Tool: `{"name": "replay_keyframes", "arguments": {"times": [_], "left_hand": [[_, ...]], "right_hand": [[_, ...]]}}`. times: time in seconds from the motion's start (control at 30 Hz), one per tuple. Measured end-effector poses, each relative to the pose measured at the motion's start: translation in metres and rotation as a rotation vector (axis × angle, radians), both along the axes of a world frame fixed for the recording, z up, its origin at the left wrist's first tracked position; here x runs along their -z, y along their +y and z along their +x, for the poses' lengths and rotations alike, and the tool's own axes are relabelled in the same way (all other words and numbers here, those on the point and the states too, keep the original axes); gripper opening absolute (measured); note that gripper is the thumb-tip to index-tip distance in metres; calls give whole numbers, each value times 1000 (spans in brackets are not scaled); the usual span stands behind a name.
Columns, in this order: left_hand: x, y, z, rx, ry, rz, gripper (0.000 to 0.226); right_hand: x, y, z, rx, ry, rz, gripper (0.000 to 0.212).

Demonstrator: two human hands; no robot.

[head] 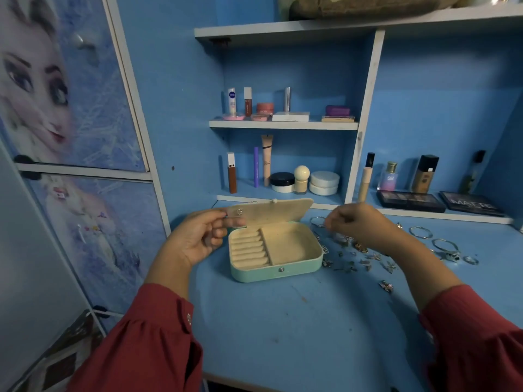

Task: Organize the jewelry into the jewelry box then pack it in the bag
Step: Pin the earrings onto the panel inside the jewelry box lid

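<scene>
Left hand point(198, 239) pinching jewelry box point(276, 251) lid's left edge; right hand point(359, 222) curled, grasp unclear; three bangles point(421, 232) right.

Matt mint jewelry box point(276, 271), cream velvety lining; shiny metal bangles point(421, 232).

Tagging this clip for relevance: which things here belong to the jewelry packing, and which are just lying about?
Belongs to the job:
jewelry box, open
loose earrings
bangles
ring

Just lying about:
cosmetics on the shelves
eyeshadow palettes
perfume bottle
</scene>
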State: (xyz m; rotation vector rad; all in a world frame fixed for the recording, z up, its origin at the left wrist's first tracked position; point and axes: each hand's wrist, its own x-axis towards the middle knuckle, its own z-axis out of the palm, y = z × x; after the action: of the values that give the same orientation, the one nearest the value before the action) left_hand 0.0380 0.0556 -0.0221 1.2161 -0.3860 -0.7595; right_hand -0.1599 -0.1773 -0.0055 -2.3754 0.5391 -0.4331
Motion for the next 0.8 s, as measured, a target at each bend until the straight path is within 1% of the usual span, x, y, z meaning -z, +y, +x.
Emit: {"name": "replay_keyframes", "arguments": {"times": [0.07, 0.13, 0.23, 0.4, 0.53, 0.63, 0.73, 0.8], "left_hand": [[2, -2, 1, -5, 2, -33, 20], [3, -4, 2, -20, -3, -67, 17], [5, -8, 2, -45, -45, -78, 11], [12, -15, 7, -129, -60, -11, 11], [15, -19, 9, -187, -77, 37, 11], [17, -20, 10, -192, -84, 34, 15], [18, -21, 11, -188, -84, 28, 15], [18, -21, 11, -196, -82, 29, 12]], "right_hand": [[2, -5, -3, 4, 133, -28, 11], [3, -8, -6, 9, 212, -67, 8], [1, -10, -9, 25, 254, -115, 8], [1, -11, -10, 10, 344, -228, 11], [3, -11, -8, 22, 361, -259, 5], [7, -12, -6, 20, 367, -274, 1], [10, -10, -5, 6, 358, -322, 6], [11, -6, -4, 13, 282, -322, 8]]}}
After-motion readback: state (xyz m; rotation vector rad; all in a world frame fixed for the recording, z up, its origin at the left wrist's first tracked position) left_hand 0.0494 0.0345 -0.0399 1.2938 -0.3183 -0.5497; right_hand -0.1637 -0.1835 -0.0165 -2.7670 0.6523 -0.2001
